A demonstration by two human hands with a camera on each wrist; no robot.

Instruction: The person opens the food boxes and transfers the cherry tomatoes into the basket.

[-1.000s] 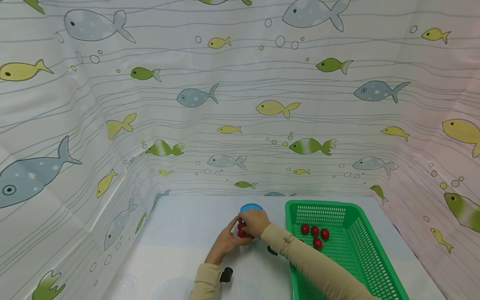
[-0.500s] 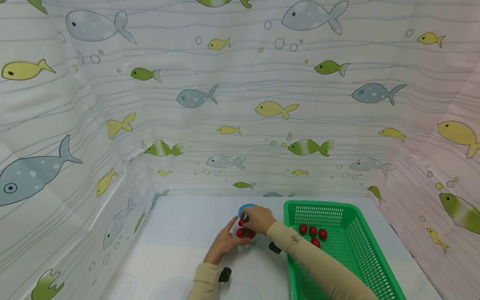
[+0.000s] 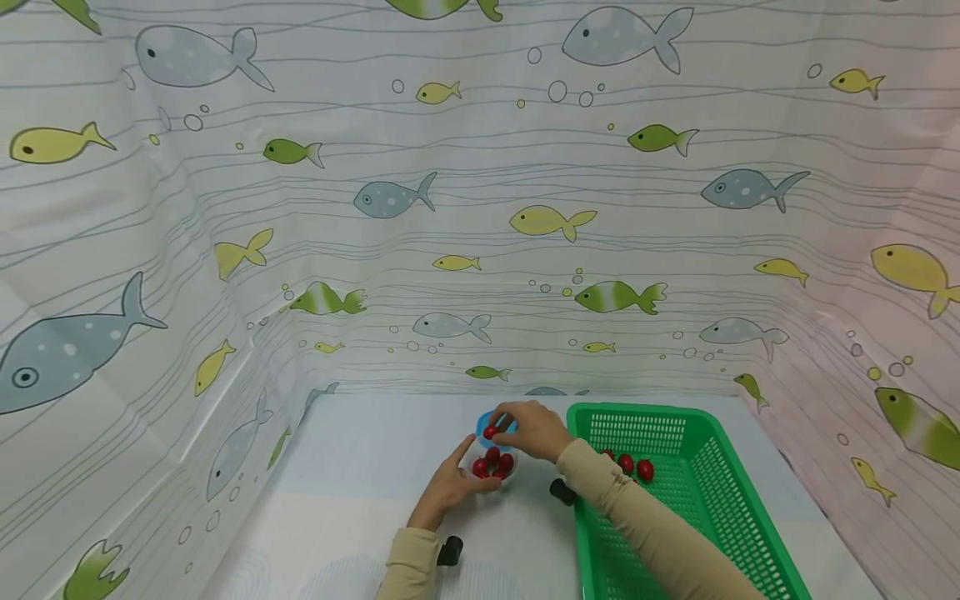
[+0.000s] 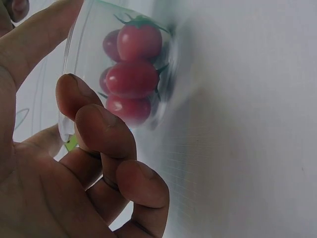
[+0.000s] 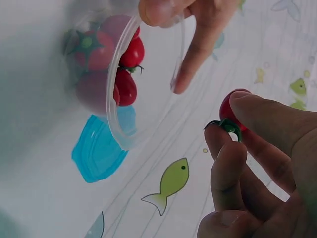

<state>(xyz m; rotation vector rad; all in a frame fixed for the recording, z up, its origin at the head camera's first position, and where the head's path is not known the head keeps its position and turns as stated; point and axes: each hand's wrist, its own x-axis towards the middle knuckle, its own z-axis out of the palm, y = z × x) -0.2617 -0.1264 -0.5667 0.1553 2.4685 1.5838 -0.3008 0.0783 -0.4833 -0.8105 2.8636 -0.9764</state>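
Observation:
My left hand (image 3: 448, 486) holds a clear round plastic tub (image 5: 113, 82) by its rim, thumb on one side and fingers on the other. Several red cherry tomatoes (image 4: 132, 79) with green stems lie inside it. Above and beside the tub, my right hand (image 3: 536, 431) pinches a single cherry tomato (image 5: 229, 109) between thumb and fingers; its green stem points toward the fingertips. On the white table behind the tub lies a blue lid (image 5: 101, 148), partly hidden by the right hand in the head view.
To the right stands a green slotted basket (image 3: 645, 407) with several loose cherry tomatoes (image 3: 645, 470) in it, partly covered by the right sleeve (image 3: 637, 508). A fish-patterned sheet (image 3: 420, 283) surrounds the table (image 3: 360, 467) at the back and sides.
My right hand has come up out of the tub pinching a cherry tomato and moved slightly right and away. The left hand keeps its hold on the tub.

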